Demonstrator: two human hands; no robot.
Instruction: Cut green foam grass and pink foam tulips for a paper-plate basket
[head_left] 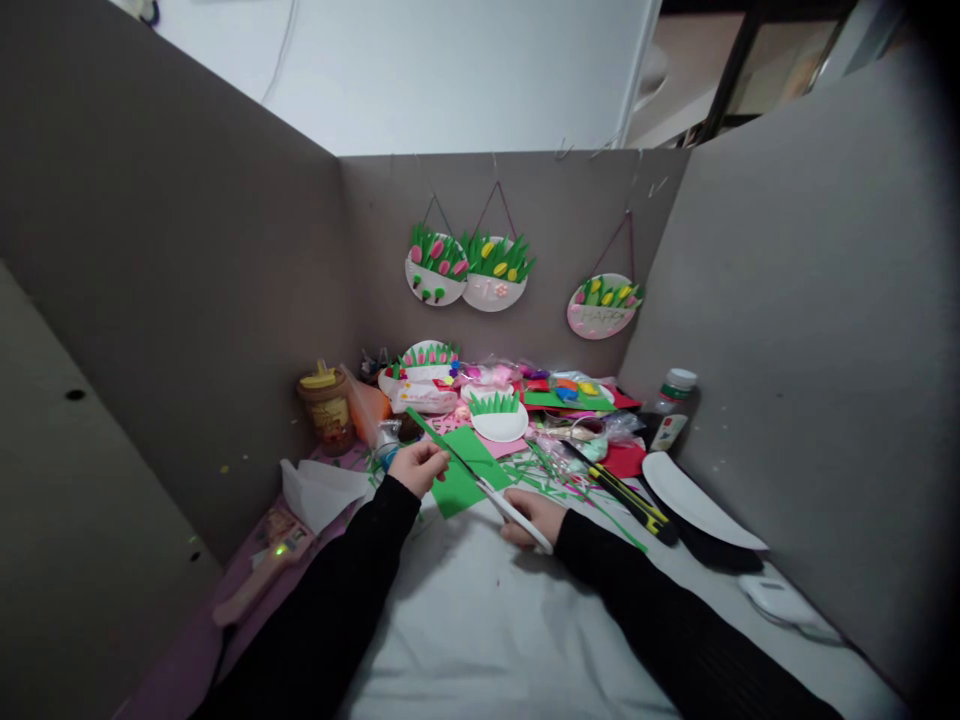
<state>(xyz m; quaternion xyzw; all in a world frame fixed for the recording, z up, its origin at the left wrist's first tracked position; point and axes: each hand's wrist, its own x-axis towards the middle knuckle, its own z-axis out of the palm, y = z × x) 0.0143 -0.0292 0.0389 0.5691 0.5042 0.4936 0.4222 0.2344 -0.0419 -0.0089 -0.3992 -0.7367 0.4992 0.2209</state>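
My left hand (420, 468) is closed in a pinch on a narrow green paper strip (426, 427), whose far end sticks out up and to the left. My right hand (534, 515) grips a pair of scissors (495, 493) with white handles. Their blades point up and left toward the strip near my left fingers; whether they touch it I cannot tell. Below and behind both hands is a green paper sheet (459, 497). Just beyond it sits a white paper plate (501, 424) with a fringe of green paper grass.
Green scraps (551, 480) litter the right side near a yellow-black utility knife (634, 500). A cut white plate (697, 505) leans by the right wall, near a bottle (672, 408). At left are a lidded drink cup (327, 410) and a pink glue gun (262, 580). Decorated plates (495, 285) hang behind.
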